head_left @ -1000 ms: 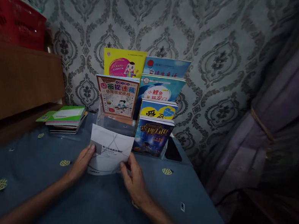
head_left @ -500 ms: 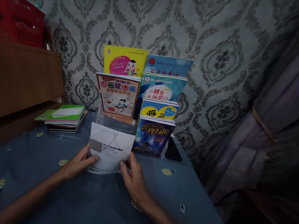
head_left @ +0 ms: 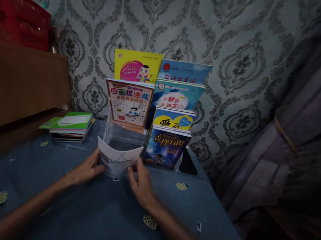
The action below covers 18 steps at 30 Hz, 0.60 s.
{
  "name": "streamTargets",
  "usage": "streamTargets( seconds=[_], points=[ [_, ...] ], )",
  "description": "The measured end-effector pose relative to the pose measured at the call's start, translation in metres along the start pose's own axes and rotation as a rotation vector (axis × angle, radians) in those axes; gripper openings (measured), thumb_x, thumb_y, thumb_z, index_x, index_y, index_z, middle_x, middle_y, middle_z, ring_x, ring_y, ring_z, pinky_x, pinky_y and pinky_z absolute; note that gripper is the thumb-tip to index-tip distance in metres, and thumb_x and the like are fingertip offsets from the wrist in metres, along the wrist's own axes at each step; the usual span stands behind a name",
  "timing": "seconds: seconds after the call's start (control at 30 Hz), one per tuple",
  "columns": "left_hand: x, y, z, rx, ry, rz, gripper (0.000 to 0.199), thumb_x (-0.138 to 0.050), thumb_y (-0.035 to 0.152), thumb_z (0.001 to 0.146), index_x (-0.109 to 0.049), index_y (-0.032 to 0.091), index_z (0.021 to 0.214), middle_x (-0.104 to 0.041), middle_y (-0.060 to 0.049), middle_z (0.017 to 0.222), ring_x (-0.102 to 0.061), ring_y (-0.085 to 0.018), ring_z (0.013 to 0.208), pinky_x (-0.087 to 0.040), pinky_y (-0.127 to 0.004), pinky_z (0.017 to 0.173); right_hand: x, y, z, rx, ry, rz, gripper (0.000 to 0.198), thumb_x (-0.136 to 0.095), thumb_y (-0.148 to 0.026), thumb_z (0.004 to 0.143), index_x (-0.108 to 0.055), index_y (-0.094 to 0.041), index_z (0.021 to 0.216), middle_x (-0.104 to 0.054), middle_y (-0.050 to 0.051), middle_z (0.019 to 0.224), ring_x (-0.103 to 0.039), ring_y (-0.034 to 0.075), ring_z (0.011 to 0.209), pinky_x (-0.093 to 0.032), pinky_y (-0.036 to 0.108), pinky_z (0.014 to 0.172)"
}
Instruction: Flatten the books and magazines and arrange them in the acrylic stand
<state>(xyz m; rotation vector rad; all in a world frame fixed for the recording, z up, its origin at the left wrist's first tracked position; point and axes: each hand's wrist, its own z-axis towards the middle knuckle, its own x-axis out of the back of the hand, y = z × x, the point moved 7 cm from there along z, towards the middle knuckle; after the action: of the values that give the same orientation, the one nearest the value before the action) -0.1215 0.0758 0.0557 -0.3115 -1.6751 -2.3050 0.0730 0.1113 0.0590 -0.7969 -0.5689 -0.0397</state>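
Observation:
A white printed booklet is held between both hands, its top edge bowed and tilted away from me. My left hand grips its left edge, thumb on the front. On its right edge, my right hand is closed the same way. Just behind the booklet is a bare tier of a clear book stand. Above that tier stand a brown-bordered picture book and a yellow book. The right column holds a dark blue book, a yellow-and-blue book and two blue books behind.
To the left a stack of books with a green cover lies on the blue patterned cloth. A black phone-like slab rests right of the stand. Further left, a red basket sits on a wooden cabinet. A curtain hangs at right.
The booklet has moved slightly up and away from me with both hands. It now tips back and curves, so its front looks shorter. The view has shifted slightly.

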Motion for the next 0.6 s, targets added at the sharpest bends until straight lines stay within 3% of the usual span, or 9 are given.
streamTargets(
  seconds=[0.27, 0.4, 0.6],
  points=[
    [0.022, 0.02, 0.026, -0.083, 0.188, 0.083, 0.072, -0.064, 0.034, 0.076, -0.041, 0.015, 0.141, -0.054, -0.013, 0.142, -0.049, -0.03, 0.133, -0.033, -0.043, 0.118, 0.014, -0.011, 0.03, 0.016, 0.02, -0.008, 0.022, -0.044, -0.027, 0.095, -0.051, -0.022, 0.114, -0.063, 0.004, 0.089, -0.061, 0.022, 0.083, -0.05, 0.035, 0.08],
    [0.027, 0.036, 0.039, -0.138, 0.175, 0.125, 0.066, -0.062, 0.032, 0.077, -0.044, 0.018, 0.138, -0.055, -0.01, 0.14, -0.048, -0.029, 0.134, -0.032, -0.042, 0.119, 0.02, -0.015, 0.047, 0.052, 0.017, -0.026, 0.015, -0.042, -0.029, 0.096, -0.048, -0.024, 0.109, -0.06, 0.004, 0.085, -0.059, 0.022, 0.08, -0.049, 0.036, 0.076],
    [0.055, 0.087, 0.081, -0.306, 0.206, 0.285, 0.064, -0.061, 0.032, 0.079, -0.042, 0.015, 0.137, -0.054, -0.013, 0.141, -0.05, -0.03, 0.132, -0.038, -0.043, 0.115, 0.051, -0.041, 0.1, 0.184, 0.103, -0.138, 0.008, -0.042, -0.032, 0.097, -0.045, -0.025, 0.098, -0.058, 0.004, 0.082, -0.059, 0.023, 0.079, -0.049, 0.036, 0.075]
  ],
)
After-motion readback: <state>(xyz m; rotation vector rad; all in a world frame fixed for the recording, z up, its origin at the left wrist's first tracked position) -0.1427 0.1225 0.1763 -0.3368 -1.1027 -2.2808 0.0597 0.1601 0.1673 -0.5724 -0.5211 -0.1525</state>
